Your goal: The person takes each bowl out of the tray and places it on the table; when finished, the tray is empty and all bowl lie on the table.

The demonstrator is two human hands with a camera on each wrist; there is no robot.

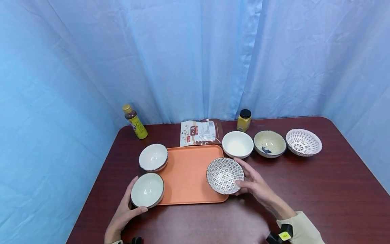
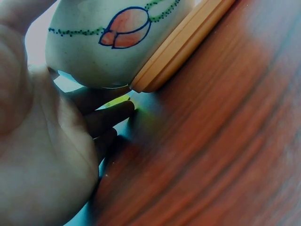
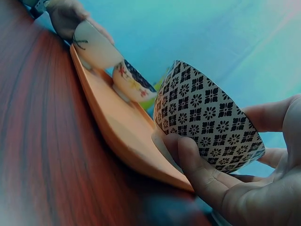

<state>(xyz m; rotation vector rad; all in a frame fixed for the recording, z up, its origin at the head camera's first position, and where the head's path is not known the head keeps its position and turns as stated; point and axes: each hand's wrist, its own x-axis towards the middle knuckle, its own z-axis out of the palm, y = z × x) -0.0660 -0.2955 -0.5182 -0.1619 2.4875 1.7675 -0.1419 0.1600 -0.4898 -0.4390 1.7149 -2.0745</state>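
My left hand (image 1: 125,206) curls round a pale green bowl (image 1: 147,190) at the front left corner of an orange tray (image 1: 190,176). A painted bud marks that bowl's outer wall in the left wrist view, where its base sits by the tray's edge. In my right hand (image 1: 254,183) is a black-and-white patterned bowl (image 1: 224,176), gripped by its side over the tray's right end. The right wrist view shows this bowl (image 3: 207,117) tilted, with fingers against its outer wall. Behind the green bowl, a white bowl with a floral outside (image 1: 153,157) overlaps the tray's left edge.
Right of the tray stand a white bowl (image 1: 237,145), a cream bowl with a blue motif (image 1: 269,145) and a white openwork bowl (image 1: 304,143). A yellow bottle (image 1: 137,124), a food pouch (image 1: 199,132) and a black-lidded jar (image 1: 244,121) line the back, before blue curtains.
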